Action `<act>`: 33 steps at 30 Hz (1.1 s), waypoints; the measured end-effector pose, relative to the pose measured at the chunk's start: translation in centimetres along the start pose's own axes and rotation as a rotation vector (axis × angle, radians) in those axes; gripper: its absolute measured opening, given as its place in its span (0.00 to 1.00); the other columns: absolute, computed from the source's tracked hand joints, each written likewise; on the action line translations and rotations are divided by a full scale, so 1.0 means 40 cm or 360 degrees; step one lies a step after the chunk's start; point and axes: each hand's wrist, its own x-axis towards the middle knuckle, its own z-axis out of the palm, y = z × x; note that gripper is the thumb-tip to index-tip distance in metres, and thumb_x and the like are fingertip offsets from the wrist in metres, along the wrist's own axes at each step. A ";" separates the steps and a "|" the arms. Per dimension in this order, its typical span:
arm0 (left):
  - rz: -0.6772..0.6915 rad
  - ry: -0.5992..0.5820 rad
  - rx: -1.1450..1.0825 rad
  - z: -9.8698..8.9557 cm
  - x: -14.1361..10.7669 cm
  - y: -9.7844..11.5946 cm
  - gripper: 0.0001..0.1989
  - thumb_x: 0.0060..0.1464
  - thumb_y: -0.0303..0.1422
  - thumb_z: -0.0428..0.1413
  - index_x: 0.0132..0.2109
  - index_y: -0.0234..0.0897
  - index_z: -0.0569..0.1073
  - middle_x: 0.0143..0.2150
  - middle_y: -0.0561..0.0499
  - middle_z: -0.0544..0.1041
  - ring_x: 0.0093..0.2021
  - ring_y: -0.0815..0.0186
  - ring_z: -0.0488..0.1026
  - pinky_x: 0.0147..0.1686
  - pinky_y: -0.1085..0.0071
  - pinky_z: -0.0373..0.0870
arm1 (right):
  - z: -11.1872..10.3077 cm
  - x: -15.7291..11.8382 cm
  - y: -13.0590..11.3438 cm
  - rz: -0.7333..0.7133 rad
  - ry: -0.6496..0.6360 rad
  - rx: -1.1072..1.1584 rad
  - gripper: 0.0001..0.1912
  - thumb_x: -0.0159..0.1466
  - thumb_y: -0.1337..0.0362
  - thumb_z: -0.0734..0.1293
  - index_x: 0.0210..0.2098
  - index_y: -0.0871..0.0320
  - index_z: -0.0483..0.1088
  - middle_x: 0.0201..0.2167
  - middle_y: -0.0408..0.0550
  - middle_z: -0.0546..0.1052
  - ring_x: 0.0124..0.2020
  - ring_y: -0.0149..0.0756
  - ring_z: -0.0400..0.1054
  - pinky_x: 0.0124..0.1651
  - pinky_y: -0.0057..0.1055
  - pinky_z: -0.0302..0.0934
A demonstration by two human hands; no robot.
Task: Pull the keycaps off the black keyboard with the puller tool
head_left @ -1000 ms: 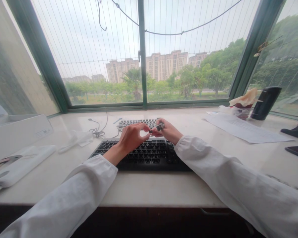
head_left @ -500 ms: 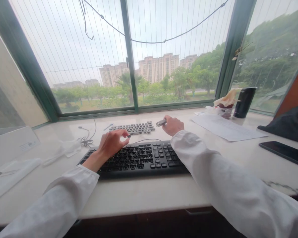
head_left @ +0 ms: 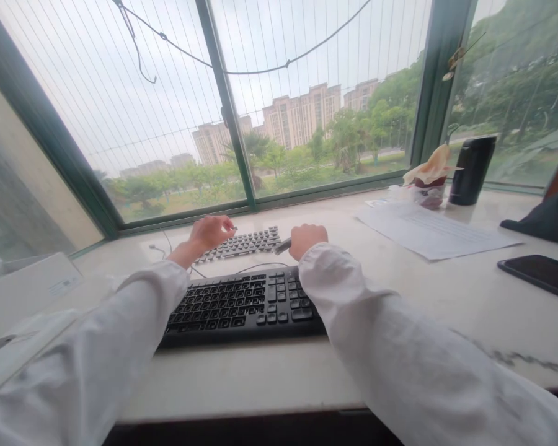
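Note:
A black keyboard (head_left: 242, 335) lies in front of me with many of its keycaps off; the number pad side keeps its caps. Behind it, loose keycaps (head_left: 246, 243) are laid out in rows on the white surface. My left hand (head_left: 209, 233) is over the back of these rows, thumb and forefinger pinched on a small dark keycap (head_left: 234, 230). To the right of the rows, my right hand (head_left: 309, 240) is closed round a short grey tool (head_left: 283, 246). The tool's end points left; its exact kind is unclear.
A black tumbler (head_left: 473, 171) stands at the back right beside a cup-like container (head_left: 430, 184). Printed paper (head_left: 428, 232) and a phone (head_left: 539, 274) lie on the right. A white box (head_left: 41, 279) is at the left, and the window (head_left: 252, 204) rises behind.
My left hand has moved from above the keyboard back to the rows of keycaps, still pinching the keycap. My right hand keeps the tool, its end now lower. The view has tilted.

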 end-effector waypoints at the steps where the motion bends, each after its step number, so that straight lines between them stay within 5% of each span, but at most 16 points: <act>1: 0.0013 -0.0082 -0.0002 0.016 0.037 0.007 0.15 0.49 0.48 0.54 0.39 0.46 0.77 0.39 0.55 0.79 0.39 0.62 0.74 0.40 0.68 0.67 | 0.000 -0.001 -0.001 -0.0005 0.0003 -0.0002 0.14 0.58 0.67 0.64 0.42 0.61 0.74 0.42 0.60 0.76 0.43 0.45 0.71 0.41 0.36 0.60; 7: -0.0094 -0.0393 -0.0031 0.138 0.194 0.041 0.15 0.46 0.47 0.57 0.38 0.45 0.78 0.40 0.52 0.79 0.41 0.62 0.74 0.41 0.70 0.67 | -0.004 -0.005 -0.003 -0.0028 0.0021 -0.0018 0.14 0.58 0.68 0.63 0.42 0.61 0.74 0.41 0.59 0.76 0.43 0.44 0.71 0.40 0.35 0.60; 17: 0.0047 -0.0551 -0.0063 0.269 0.312 0.077 0.15 0.45 0.45 0.59 0.40 0.47 0.79 0.42 0.52 0.79 0.42 0.64 0.74 0.40 0.74 0.67 | 0.006 -0.003 -0.013 -0.0052 0.0012 0.0014 0.11 0.60 0.71 0.61 0.39 0.61 0.74 0.39 0.58 0.77 0.43 0.44 0.72 0.39 0.35 0.61; 23: 0.0076 -0.0698 -0.0055 0.289 0.327 0.079 0.14 0.45 0.44 0.60 0.39 0.47 0.79 0.41 0.52 0.80 0.41 0.64 0.75 0.40 0.75 0.68 | 0.007 -0.003 -0.019 -0.0040 -0.0010 0.0025 0.11 0.60 0.72 0.60 0.38 0.62 0.74 0.39 0.58 0.77 0.44 0.43 0.72 0.40 0.34 0.61; 33: 0.0070 -0.0632 -0.0035 0.259 0.301 0.099 0.13 0.46 0.43 0.59 0.39 0.47 0.79 0.42 0.51 0.80 0.42 0.63 0.74 0.41 0.73 0.67 | 0.011 -0.005 -0.031 -0.0047 -0.0037 0.0018 0.12 0.60 0.72 0.61 0.39 0.61 0.74 0.40 0.57 0.77 0.43 0.43 0.72 0.38 0.34 0.61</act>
